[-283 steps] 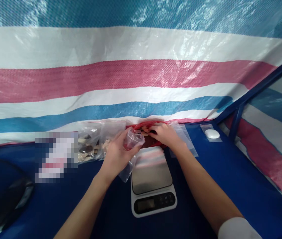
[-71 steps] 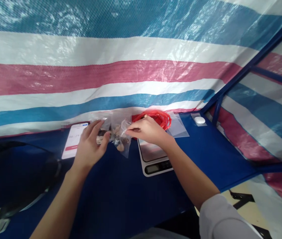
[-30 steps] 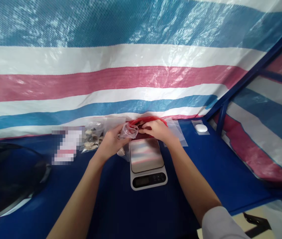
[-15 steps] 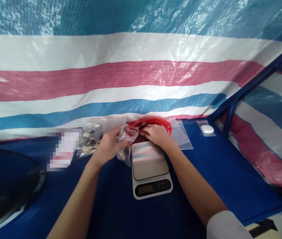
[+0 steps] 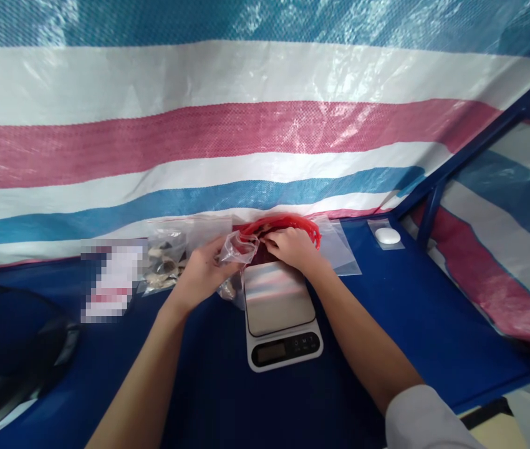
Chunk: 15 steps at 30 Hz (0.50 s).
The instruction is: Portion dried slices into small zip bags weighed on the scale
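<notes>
My left hand is closed around a clear plastic bag, its mouth held open toward the right. A few pale pieces show low in the bag. My right hand reaches over the red plastic basket, fingertips pinched together close to the bag's mouth. What the fingertips hold is too small to make out. Just in front of the basket lies a kitchen scale with a bare metal plate and a dark display.
Left of my left hand lies a clear bag of pale and dark pieces, then a blurred-out item. Flat clear bags lie right of the basket, and a white oval object sits farther right. A striped sheet hangs behind.
My right fingertips have shifted slightly left, toward the bag's mouth. My left hand keeps its hold on the bag. The whole view has shifted a little.
</notes>
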Available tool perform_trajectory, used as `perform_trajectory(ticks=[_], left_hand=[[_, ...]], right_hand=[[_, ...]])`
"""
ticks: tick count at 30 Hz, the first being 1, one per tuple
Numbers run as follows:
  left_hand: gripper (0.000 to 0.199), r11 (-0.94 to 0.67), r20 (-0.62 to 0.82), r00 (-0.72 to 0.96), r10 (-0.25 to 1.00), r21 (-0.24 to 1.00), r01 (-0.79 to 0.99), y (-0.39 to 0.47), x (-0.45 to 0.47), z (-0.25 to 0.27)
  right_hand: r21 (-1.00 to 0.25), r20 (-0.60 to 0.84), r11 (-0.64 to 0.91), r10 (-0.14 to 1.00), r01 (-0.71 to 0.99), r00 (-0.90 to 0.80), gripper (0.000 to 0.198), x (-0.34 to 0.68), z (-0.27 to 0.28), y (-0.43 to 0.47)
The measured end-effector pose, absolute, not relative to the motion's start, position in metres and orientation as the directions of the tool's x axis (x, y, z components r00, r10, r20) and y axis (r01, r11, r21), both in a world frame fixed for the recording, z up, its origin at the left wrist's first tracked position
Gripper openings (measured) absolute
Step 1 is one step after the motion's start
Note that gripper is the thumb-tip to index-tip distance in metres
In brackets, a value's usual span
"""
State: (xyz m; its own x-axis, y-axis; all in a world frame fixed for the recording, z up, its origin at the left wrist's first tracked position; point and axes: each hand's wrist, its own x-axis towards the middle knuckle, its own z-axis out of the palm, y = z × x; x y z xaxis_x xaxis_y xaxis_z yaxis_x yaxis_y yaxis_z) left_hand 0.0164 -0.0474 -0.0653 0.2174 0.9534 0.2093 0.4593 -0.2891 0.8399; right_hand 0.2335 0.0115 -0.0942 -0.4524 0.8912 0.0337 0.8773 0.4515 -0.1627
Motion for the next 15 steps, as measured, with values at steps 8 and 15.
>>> perform_trajectory(ticks=[8, 15], left_hand=[[0.05, -0.287, 0.199, 0.227, 0.953, 0.828, 0.481, -0.0458, 0.0167, -0.0707], [0.048, -0.288, 0.205, 0.22, 0.954, 0.834, 0.471, -0.0449, 0.0187, -0.0751]], right_hand=[[-0.172, 0.048, 0.427, 0.904, 0.888, -0.425, 0.035, 0.2327, -0.0963, 0.0124], [-0.324, 0.143, 0.464, 0.885, 0.824, -0.442, 0.031, 0.2398, -0.0945, 0.0144]])
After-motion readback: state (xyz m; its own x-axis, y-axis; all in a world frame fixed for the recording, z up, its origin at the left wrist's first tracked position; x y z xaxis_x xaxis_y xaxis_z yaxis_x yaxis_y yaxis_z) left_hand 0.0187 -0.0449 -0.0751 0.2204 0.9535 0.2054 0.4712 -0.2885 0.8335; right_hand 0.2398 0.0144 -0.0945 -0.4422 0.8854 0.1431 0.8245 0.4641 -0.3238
